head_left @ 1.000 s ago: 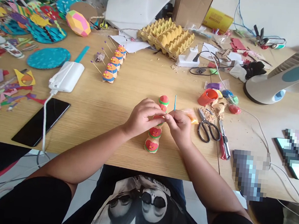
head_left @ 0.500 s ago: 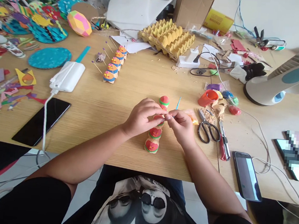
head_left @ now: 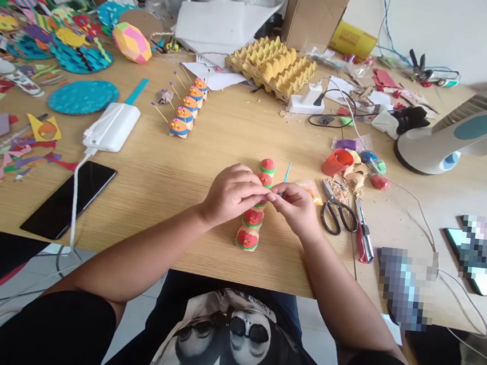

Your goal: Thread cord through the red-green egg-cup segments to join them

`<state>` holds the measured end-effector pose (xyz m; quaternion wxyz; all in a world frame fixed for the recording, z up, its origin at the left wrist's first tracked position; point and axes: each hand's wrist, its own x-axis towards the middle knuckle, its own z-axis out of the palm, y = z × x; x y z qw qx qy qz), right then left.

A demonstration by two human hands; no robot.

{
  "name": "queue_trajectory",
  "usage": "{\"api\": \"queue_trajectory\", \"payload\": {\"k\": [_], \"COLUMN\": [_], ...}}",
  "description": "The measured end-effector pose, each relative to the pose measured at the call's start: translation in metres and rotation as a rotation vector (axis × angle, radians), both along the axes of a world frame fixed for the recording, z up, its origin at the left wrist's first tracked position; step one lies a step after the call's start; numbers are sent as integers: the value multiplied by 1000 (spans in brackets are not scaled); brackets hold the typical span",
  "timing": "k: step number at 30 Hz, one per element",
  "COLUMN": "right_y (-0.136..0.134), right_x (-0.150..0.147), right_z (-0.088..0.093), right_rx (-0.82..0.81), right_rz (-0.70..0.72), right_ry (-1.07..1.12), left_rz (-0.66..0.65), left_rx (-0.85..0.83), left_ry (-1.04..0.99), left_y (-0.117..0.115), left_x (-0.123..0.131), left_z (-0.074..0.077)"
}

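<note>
A strip of egg-carton cups [head_left: 252, 218] lies on the table in front of me, its bumps painted red with green bands and small faces. Above its middle, my left hand [head_left: 234, 196] and my right hand [head_left: 293, 207] meet at the fingertips. Both are closed in a pinch. Whatever sits between the fingertips is too small to make out. The hands cover part of the strip's middle cups. Just beyond my right hand lies a thin blue stick tool [head_left: 287, 172], and a small bag with orange stuff [head_left: 313, 191] is beside that hand.
Black-handled scissors [head_left: 339, 210], a cutter knife [head_left: 364, 234] and a red cup [head_left: 338, 162] are on the right. A second strip, orange and blue with pins [head_left: 187, 110], stands farther back. Left are a power bank [head_left: 111, 127] and phone [head_left: 68, 200]; a yellow egg tray [head_left: 272, 65] lies behind.
My hands stay pinched together over the strip, with only a slight shift of the fingertips. The whole view has moved a little.
</note>
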<state>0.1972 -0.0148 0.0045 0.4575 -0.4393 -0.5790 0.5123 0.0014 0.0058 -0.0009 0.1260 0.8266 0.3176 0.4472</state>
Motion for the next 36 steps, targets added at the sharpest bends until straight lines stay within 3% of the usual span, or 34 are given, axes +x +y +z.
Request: {"api": "queue_trajectory", "payload": {"k": [14,26,36], "right_y": [-2,4,5], "right_x": [-3,6,6], "right_z": [-1,-3,-6], "right_rx": [-2,-157,-62], "right_rz": [-30,110,-71], "right_ry": [-4,43,54], "left_rz": [26,11,59], "left_rx": [10,92,77], "left_ry": [6,56,-14], "left_y": [1,-4,2], "left_x": [0,-3,-1], "left_z": [-1,0,-5]}}
